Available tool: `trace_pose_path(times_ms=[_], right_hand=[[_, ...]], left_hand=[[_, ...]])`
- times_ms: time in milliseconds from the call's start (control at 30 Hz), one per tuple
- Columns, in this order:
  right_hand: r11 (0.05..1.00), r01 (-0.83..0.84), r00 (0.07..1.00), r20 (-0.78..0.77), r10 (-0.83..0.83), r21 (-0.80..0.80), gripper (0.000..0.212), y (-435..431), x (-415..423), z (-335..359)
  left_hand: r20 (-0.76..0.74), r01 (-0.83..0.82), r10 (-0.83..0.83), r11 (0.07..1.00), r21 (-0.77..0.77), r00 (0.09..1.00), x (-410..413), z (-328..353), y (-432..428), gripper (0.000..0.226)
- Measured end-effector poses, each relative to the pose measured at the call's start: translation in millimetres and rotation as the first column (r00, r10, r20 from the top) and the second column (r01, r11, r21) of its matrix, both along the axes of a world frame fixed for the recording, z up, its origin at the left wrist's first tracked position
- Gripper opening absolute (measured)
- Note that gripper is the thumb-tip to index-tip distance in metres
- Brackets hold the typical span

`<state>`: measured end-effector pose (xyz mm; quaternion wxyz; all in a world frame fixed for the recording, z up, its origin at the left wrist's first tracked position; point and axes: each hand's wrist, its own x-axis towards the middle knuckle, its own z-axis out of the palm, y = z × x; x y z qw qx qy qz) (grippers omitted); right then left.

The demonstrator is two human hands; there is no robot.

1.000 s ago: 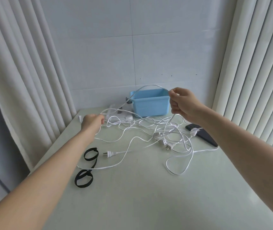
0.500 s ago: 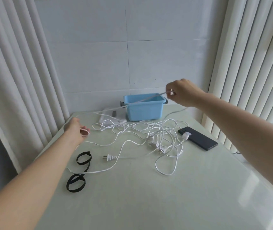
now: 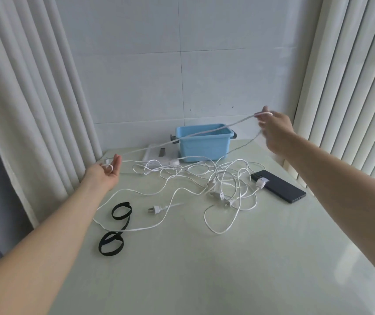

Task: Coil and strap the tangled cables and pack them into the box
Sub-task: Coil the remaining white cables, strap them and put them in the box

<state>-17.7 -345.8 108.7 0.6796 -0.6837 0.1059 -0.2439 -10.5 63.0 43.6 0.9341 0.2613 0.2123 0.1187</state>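
A tangle of white cables (image 3: 225, 178) lies spread over the pale table (image 3: 204, 269). One white cable strand (image 3: 204, 132) is stretched taut in the air in front of the blue box (image 3: 204, 142) at the back. My left hand (image 3: 104, 173) holds one end at the table's far left, with the cable looped round a finger. My right hand (image 3: 273, 128) is raised at the right and grips the other end. Two black straps (image 3: 121, 211) (image 3: 111, 245) lie near my left forearm. A white plug (image 3: 155, 209) rests beside them.
A black phone (image 3: 280, 186) lies at the right of the tangle, with a white connector on it. A white power strip (image 3: 157, 155) sits left of the box. Curtains hang on both sides and a tiled wall stands behind.
My hands have moved apart: the left went out to the left, the right rose and went to the right. The strand between them has pulled straight.
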Motion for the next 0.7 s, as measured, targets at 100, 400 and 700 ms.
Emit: trace_pose_path(times_ms=[100,400,700], right_hand=[[0.783,0.166,0.986,0.117,-0.120,-0.599,0.033,-11,1,-10],[0.272,-0.100,0.942,-0.179,-0.283,-0.957,0.038,-29,5,-47],[0.452,-0.234,0.970,-0.241,0.042,-0.861,0.013,-1,3,-65]], left_hand=[[0.014,-0.020,0.021,0.999,-0.042,1.000,10,-5,13,0.034],[-0.113,0.107,-0.035,0.678,0.727,0.993,30,-26,10,0.025],[-0.500,0.484,0.130,-0.541,0.688,0.856,13,-29,-18,0.032]])
